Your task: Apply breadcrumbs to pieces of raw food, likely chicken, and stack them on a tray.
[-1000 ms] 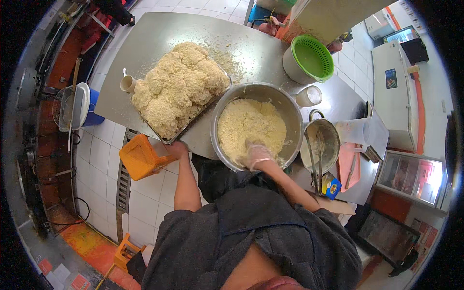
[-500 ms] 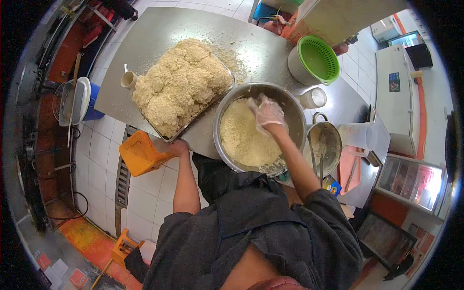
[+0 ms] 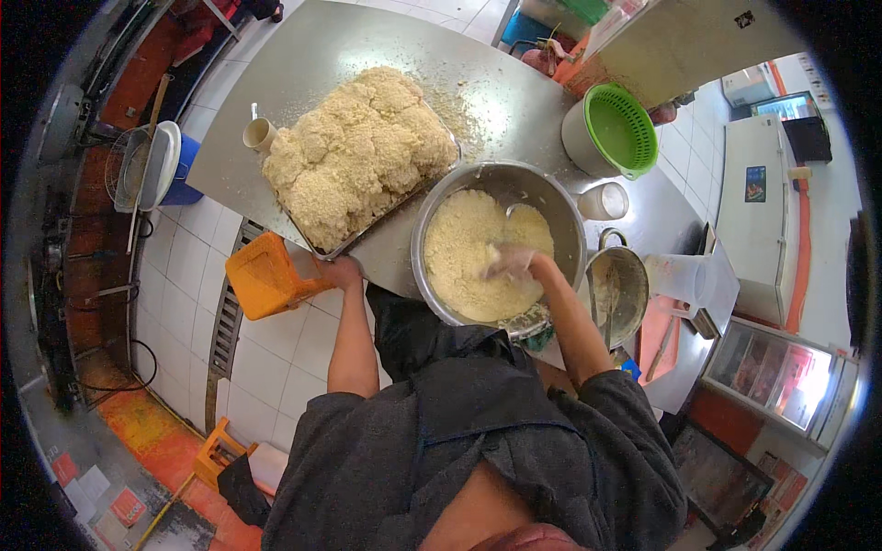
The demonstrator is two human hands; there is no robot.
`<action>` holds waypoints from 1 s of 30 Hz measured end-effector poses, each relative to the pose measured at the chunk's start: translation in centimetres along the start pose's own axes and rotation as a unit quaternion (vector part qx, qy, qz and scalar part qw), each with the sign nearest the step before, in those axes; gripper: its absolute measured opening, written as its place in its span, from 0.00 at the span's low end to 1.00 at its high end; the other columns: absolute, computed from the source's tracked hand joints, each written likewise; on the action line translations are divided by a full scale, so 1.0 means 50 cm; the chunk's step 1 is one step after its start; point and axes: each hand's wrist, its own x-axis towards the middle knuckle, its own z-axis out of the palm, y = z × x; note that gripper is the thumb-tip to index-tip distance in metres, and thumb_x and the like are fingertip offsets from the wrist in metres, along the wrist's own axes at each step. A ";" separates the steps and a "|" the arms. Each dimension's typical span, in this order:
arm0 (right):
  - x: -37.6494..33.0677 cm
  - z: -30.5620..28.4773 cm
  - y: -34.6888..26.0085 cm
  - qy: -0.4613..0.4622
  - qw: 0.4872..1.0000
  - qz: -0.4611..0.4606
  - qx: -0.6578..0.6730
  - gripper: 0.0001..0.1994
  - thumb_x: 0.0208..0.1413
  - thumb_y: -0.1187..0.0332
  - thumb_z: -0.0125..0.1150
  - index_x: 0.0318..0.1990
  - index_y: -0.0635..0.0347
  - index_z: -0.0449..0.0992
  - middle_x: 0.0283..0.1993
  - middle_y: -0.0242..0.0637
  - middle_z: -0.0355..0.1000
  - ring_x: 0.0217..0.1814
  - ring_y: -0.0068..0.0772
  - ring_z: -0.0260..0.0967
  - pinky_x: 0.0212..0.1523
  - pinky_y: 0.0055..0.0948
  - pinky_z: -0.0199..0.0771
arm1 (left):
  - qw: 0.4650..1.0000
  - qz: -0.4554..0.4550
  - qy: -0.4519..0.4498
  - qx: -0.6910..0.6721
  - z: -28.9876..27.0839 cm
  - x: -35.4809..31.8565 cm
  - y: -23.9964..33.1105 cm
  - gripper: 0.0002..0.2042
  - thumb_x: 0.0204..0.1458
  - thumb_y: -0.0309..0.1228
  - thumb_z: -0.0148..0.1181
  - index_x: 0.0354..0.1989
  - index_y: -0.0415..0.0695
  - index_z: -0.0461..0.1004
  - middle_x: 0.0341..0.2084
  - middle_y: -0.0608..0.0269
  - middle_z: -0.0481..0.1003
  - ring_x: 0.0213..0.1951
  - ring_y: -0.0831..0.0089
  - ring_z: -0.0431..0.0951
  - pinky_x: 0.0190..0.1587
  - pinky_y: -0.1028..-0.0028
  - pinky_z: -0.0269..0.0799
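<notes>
A large steel bowl (image 3: pixel 424 216) holds pale yellow crumbs (image 3: pixel 464 230). My right hand (image 3: pixel 511 263), in a clear plastic glove, is down in the crumbs on the bowl's right side; its fingers are blurred and partly buried. Just beyond it lies a rounded, crumb-coated piece (image 3: pixel 527 226) that I cannot identify. My left hand (image 3: pixel 342 272) is bare and low at the table's near edge, by the corner of a metal tray (image 3: pixel 344 246) heaped with crumb-coated food (image 3: pixel 363 151). Its fingers are hidden. An orange plastic stool-like object (image 3: pixel 262 275) is beside it.
A small cup (image 3: pixel 259 135) stands left of the tray. Right of the bowl are a white bucket with a green basket (image 3: pixel 622 130), a jar (image 3: pixel 604 201), a metal pot (image 3: pixel 627 285) with utensils, and a translucent pitcher (image 3: pixel 677 278). Loose crumbs scatter across the steel table (image 3: pixel 303 55).
My right hand has moved from the bowl's far side down into the crumbs nearer me, and the coated piece now shows. The left hand stays by the tray corner. The view has shifted slightly.
</notes>
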 end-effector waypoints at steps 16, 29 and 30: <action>-0.141 0.118 -0.119 0.109 0.978 0.114 -0.139 0.28 0.46 0.51 0.62 0.48 0.66 0.74 0.45 0.59 0.73 0.48 0.56 0.72 0.51 0.42 0.71 | 0.998 0.017 -0.011 0.061 -0.007 0.004 -0.011 0.22 0.55 0.27 0.46 0.59 0.32 0.62 0.56 0.41 0.66 0.58 0.46 0.64 0.61 0.63 0.56; -0.033 -0.037 -0.143 0.211 0.955 -0.103 -0.183 0.25 0.53 0.46 0.57 0.44 0.61 0.76 0.36 0.55 0.75 0.38 0.59 0.72 0.43 0.47 0.72 | 0.997 -0.062 0.055 -0.002 -0.082 0.018 0.004 0.23 0.51 0.23 0.47 0.58 0.30 0.63 0.56 0.40 0.66 0.59 0.46 0.63 0.62 0.63 0.55; -0.013 -0.040 -0.195 0.266 0.950 -0.084 -0.142 0.25 0.55 0.45 0.54 0.45 0.60 0.75 0.38 0.55 0.74 0.42 0.58 0.71 0.46 0.48 0.70 | 0.988 0.048 0.109 0.095 -0.070 0.036 -0.052 0.23 0.51 0.22 0.47 0.58 0.31 0.62 0.56 0.40 0.66 0.59 0.47 0.63 0.62 0.63 0.54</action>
